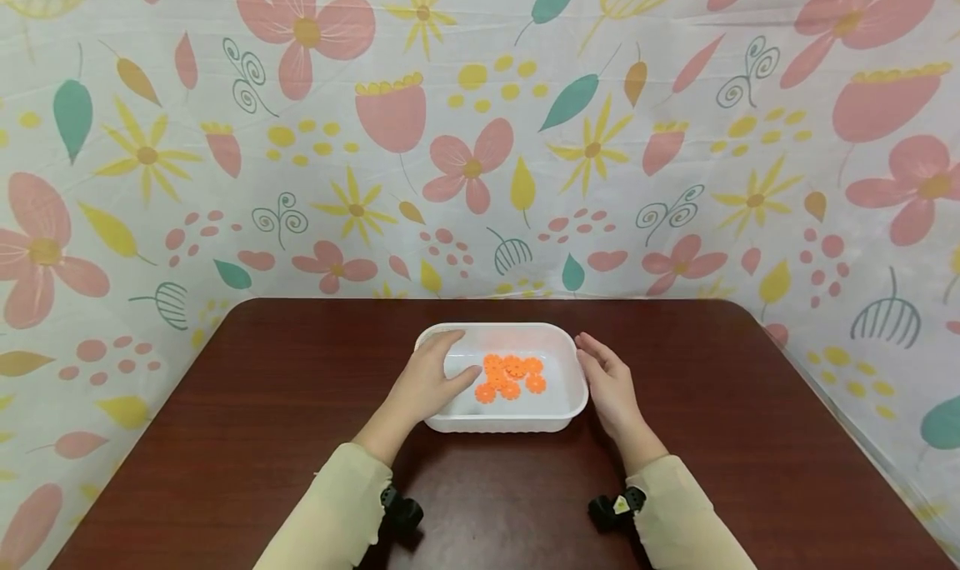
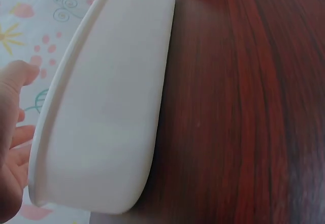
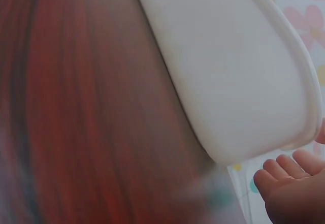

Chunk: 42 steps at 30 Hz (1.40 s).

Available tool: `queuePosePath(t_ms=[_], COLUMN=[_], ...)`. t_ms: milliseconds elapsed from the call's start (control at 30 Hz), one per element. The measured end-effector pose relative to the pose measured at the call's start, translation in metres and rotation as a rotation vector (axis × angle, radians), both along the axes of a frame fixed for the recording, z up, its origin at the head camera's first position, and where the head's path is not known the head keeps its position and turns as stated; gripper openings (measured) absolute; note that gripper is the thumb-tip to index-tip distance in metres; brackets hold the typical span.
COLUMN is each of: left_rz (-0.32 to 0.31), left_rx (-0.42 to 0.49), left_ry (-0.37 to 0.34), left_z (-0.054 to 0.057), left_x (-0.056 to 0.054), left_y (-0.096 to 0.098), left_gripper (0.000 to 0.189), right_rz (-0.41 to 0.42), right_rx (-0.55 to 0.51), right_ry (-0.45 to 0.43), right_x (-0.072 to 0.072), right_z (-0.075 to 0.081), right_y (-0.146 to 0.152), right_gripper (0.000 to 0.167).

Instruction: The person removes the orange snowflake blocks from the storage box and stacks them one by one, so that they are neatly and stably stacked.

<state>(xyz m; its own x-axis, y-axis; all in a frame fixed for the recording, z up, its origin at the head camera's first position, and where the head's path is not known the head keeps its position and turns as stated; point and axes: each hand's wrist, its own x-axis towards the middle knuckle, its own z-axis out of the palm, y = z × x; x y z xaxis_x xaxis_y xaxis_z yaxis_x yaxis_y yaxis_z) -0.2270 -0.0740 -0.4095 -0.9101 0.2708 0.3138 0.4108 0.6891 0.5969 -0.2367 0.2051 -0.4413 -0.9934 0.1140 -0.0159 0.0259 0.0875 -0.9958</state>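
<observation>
A white plastic tray [image 1: 492, 422] with rounded corners stands on the dark table, and several small orange flower-shaped pieces [image 1: 512, 370] lie grouped in it. My left hand [image 1: 427, 380] is over the tray's left end, thumb spread out above the inside and fingers reaching along the far left rim. My right hand [image 1: 609, 384] is beside the right rim, its fingers extended along the outside. In the left wrist view the tray's near wall [image 2: 106, 97] fills the middle, with the hand at the left edge. The right wrist view has the fingers [image 3: 277, 170] just below the tray's corner.
The dark brown wooden table [image 1: 285, 470] reaches back to a white curtain [image 1: 480, 245] printed with flowers and leaves. Black wrist cameras are strapped near the sleeve cuffs, the left one [image 1: 402, 512] and the right one [image 1: 606, 512] both close over the tabletop.
</observation>
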Motion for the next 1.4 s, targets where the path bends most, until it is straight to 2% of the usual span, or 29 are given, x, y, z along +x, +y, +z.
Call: queuePosePath(t_ms=[200, 367, 667, 800, 900, 1100, 1400], left_rz=[-0.025, -0.063, -0.113, -0.111, -0.091, -0.067, -0.101], left_rx=[0.025, 0.047, 0.083, 0.094, 0.081, 0.029, -0.056], left_ry=[-0.046, -0.096, -0.3, -0.414, -0.466, -0.477, -0.431], left_z=[-0.003, -0.004, -0.005, -0.01, -0.013, -0.017, -0.019], left_x=[-0.004, -0.009, -0.024, -0.03, -0.032, -0.035, -0.032], left_y=[0.008, 0.011, 0.018, 0.021, 0.022, 0.023, 0.024], left_gripper=[0.061, 0.061, 0.049, 0.047, 0.046, 0.043, 0.031], right_rz=[-0.008, -0.022, -0.029, -0.021, -0.017, -0.013, -0.019], right_rx=[-0.008, -0.016, -0.034, -0.033, -0.024, -0.013, -0.012], right_ry=[-0.055, -0.06, -0.042, -0.044, -0.046, -0.047, -0.05], right_x=[0.0, 0.0, -0.002, -0.003, -0.003, -0.004, -0.003], right_z=[-0.002, -0.004, -0.006, -0.007, -0.008, -0.008, -0.007], right_y=[-0.006, -0.009, -0.01, -0.01, -0.01, -0.01, -0.01], right_gripper=[0.046, 0.045, 0.046, 0.046, 0.046, 0.046, 0.045])
